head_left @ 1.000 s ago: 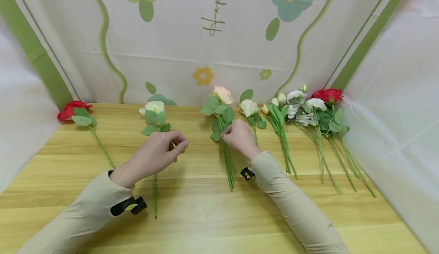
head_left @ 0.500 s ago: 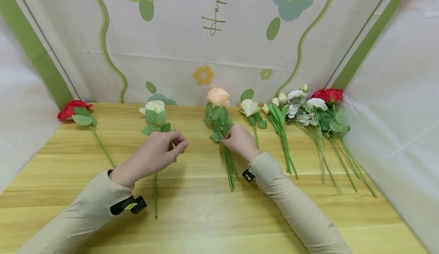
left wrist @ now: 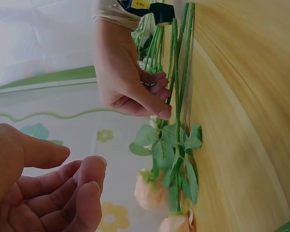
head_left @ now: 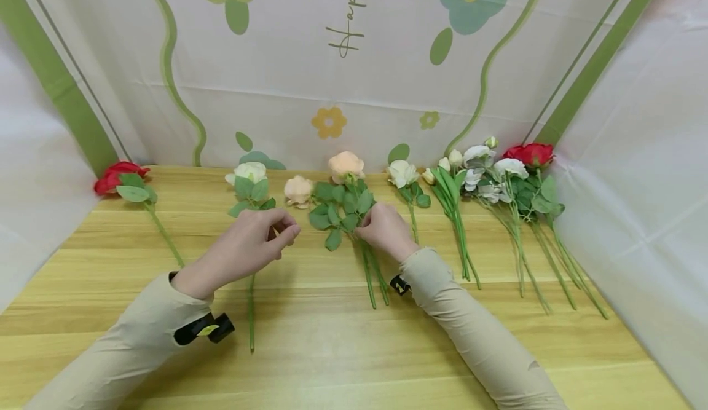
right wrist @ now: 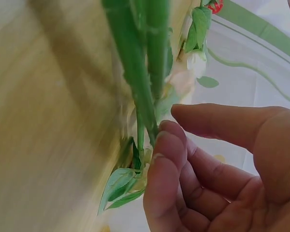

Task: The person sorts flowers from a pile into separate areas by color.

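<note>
My right hand [head_left: 385,233] hovers beside the peach roses in the middle, its fingertips right at the green stems [head_left: 369,275]. In the right wrist view its thumb and fingers are slightly apart, with the thick stems passing just beyond the fingertips. One peach rose [head_left: 346,166] lies toward the back edge; a second peach rose [head_left: 298,190] rests to its left, their leaves [head_left: 333,207] overlapping. My left hand [head_left: 243,247] hangs above the stem of a white rose [head_left: 250,173], fingers loosely bent and holding nothing, as the left wrist view also shows.
A red rose [head_left: 123,177] lies at far left. Right of the peach roses are another white rose [head_left: 403,173], white tulips [head_left: 453,195], white flowers [head_left: 494,173] and another red rose [head_left: 530,153]. Behind the wooden table [head_left: 326,361] hangs a printed cloth [head_left: 276,47].
The peach roses have come down and spread apart, one bloom now lying off to the left. Their stem ends have fanned out. Both hands have barely moved.
</note>
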A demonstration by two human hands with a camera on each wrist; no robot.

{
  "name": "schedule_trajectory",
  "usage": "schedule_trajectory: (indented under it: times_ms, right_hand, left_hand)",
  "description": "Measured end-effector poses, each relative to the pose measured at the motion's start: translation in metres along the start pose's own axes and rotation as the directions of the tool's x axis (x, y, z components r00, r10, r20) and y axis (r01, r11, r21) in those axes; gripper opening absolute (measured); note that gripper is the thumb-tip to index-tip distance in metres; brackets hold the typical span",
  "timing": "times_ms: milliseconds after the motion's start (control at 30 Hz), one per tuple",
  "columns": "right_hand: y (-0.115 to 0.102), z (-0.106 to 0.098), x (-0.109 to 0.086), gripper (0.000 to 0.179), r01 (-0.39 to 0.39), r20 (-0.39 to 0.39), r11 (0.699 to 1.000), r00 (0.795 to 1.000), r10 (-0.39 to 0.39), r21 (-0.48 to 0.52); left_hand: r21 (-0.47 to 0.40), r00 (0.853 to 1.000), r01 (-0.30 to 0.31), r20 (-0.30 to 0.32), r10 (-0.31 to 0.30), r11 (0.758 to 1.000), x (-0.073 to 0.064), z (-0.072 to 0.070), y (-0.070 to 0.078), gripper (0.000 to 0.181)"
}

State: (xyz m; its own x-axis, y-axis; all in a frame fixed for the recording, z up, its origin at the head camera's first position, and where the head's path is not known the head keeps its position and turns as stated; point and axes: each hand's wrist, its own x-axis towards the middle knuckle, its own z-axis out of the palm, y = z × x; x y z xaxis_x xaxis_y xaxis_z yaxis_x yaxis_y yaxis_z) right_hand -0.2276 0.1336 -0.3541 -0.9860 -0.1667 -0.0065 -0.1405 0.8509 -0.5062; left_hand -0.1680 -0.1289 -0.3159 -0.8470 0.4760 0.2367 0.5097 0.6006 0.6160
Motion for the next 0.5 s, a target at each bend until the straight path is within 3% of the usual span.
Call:
schedule_trajectory:
  times_ms: [200, 500]
  right_hand:
    - [0.000, 0.000, -0.003, 0.040, 0.008, -0.001, 1.000, 1.000, -0.008, 0.008]
    - [-0.007, -0.001, -0.014, 0.049, 0.073, 0.030, 0.997, 0.997, -0.073, 0.029]
  left_hand:
    - [-0.004, 0.999, 0.020, 0.034, -0.019, 1.000, 0.001, -0.005, -0.003, 0.011]
    - [-0.009, 0.990, 0.112, 0.086, -0.111, 0.994, 0.000, -0.024, -0.009, 0.020]
